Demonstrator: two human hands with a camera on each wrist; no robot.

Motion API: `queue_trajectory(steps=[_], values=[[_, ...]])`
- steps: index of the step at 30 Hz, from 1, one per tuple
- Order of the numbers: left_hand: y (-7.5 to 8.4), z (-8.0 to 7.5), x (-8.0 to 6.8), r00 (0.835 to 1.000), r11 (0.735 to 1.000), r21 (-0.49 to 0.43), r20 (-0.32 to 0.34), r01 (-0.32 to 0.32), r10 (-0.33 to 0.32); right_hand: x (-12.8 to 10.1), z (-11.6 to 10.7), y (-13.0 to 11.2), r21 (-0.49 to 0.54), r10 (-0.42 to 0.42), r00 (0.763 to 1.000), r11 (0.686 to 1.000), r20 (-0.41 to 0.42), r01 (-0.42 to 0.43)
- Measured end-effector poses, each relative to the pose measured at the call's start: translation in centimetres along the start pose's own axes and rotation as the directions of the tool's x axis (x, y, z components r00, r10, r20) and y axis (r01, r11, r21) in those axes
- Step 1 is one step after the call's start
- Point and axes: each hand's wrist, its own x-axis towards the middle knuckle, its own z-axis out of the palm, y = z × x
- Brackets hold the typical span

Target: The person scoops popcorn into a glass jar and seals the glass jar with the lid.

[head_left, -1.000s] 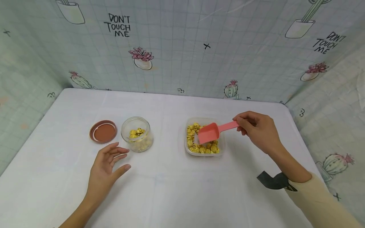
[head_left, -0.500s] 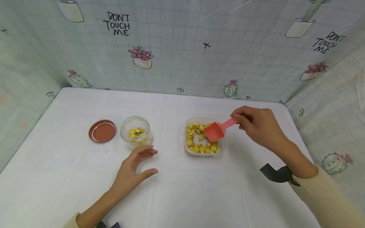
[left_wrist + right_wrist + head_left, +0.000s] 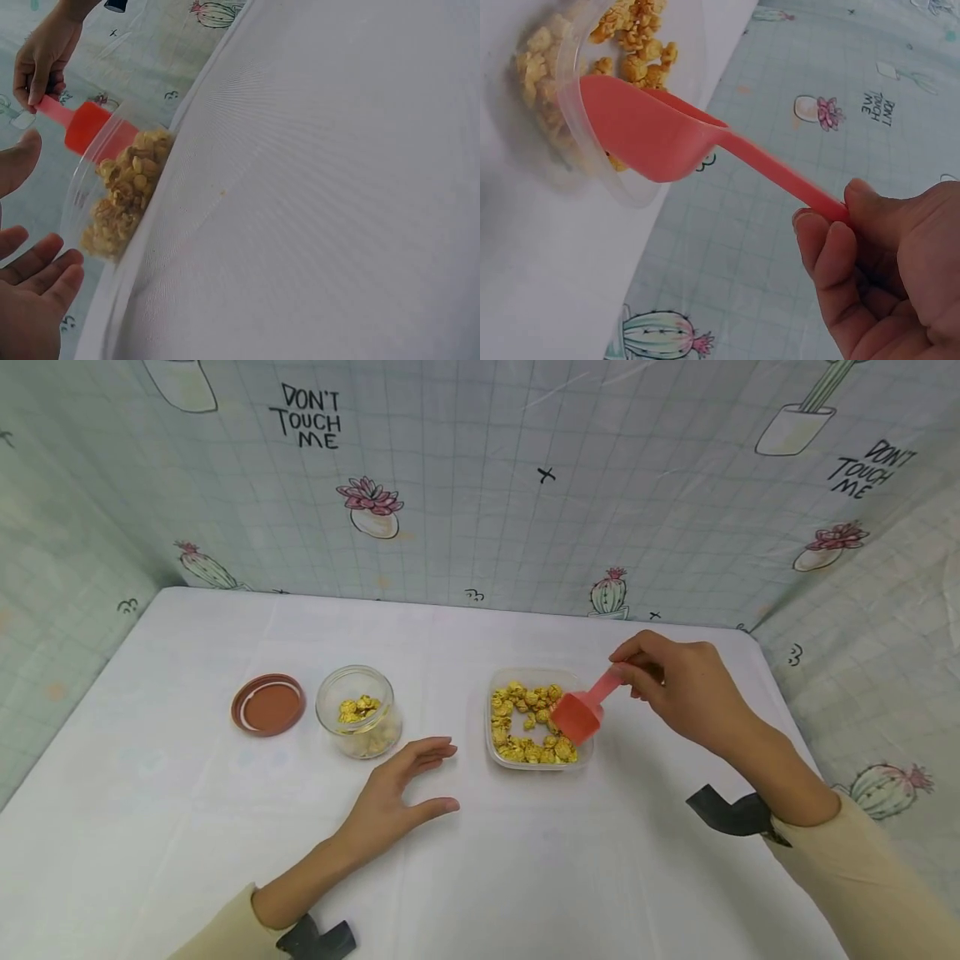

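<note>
My right hand point(image 3: 686, 689) pinches the handle end of a pink scoop point(image 3: 577, 717) between thumb and fingers. The scoop's bowl tilts down over the right side of a clear plastic container point(image 3: 540, 766) of yellow popcorn point(image 3: 501, 727). In the right wrist view the scoop point(image 3: 649, 135) reaches past the container's rim, its bowl's inside mostly turned away. My left hand point(image 3: 390, 797) hovers left of the container with fingers extended and thumb apart, holding nothing. In the left wrist view, the left fingers point(image 3: 45, 270) are near the container wall but apart from it.
A round glass jar point(image 3: 360, 727) with some popcorn inside stands uncovered to the left. Beside it a brown lid point(image 3: 268, 705) lies on the white table point(image 3: 480, 877). Printed cloth point(image 3: 465, 485) hangs behind and at both sides.
My left hand has moved right from near the jar toward the plastic container. The scoop has tilted more steeply and shifted to the container's right side, with the right hand slightly higher in view.
</note>
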Motion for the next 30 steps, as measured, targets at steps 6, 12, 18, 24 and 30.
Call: queue_trajectory(steps=[6,12,18,24,30], values=[[-0.2,0.9,0.9,1.000,0.999,0.034,0.023,0.017,-0.017,0.1,0.0,0.3,0.005,-0.044,0.999,0.999,-0.032,0.044],[1.4,1.5,1.6,0.999,0.999,0.035,0.041,0.023,-0.025,-0.1,-0.1,0.5,0.026,-0.008,1.000,1.000,0.001,0.008],[1.1,2.1,2.1,0.998,0.998,0.053,0.036,0.046,-0.048,0.2,-0.1,0.3,0.018,-0.064,0.997,0.998,-0.046,0.065],[-0.8,3.3,2.9,0.999,0.996,0.076,0.015,0.051,-0.052,0.6,0.4,-0.2,0.048,-0.121,0.991,0.991,-0.047,0.124],[-1.1,4.6,3.9,0.996,0.992,0.098,-0.023,0.083,-0.081,0.7,0.7,-0.3,0.065,-0.076,0.997,0.995,-0.019,0.077]])
